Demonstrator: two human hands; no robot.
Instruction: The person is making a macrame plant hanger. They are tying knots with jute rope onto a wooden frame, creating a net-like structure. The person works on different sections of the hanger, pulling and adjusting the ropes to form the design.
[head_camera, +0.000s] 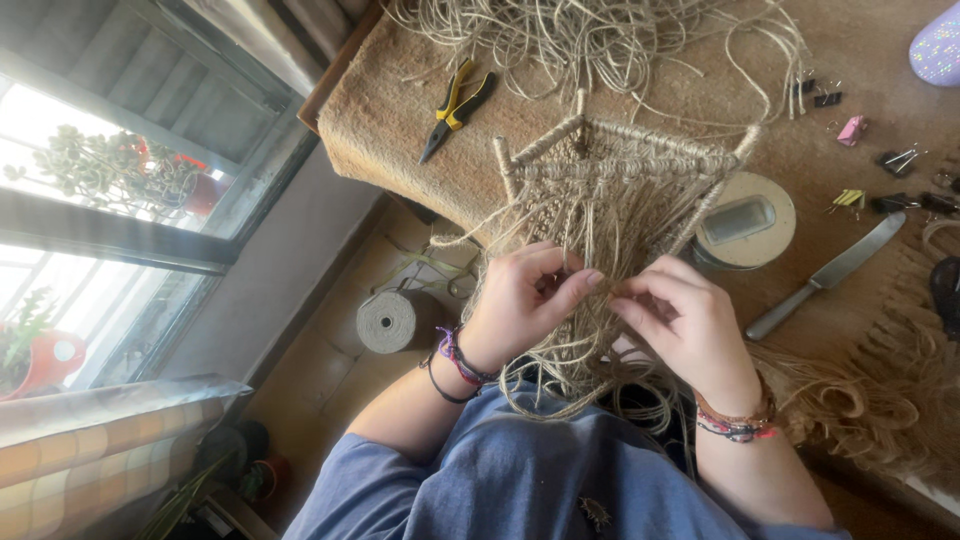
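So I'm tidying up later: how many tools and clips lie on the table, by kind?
Pliers: 1
Knife: 1
Binder clips, black, pink, grey, yellow, dark: 5 clearly seen
Total: 7

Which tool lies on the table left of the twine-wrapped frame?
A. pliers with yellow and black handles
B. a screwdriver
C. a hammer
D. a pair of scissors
A: the pliers with yellow and black handles lie on the table, left of the twine-wrapped frame.
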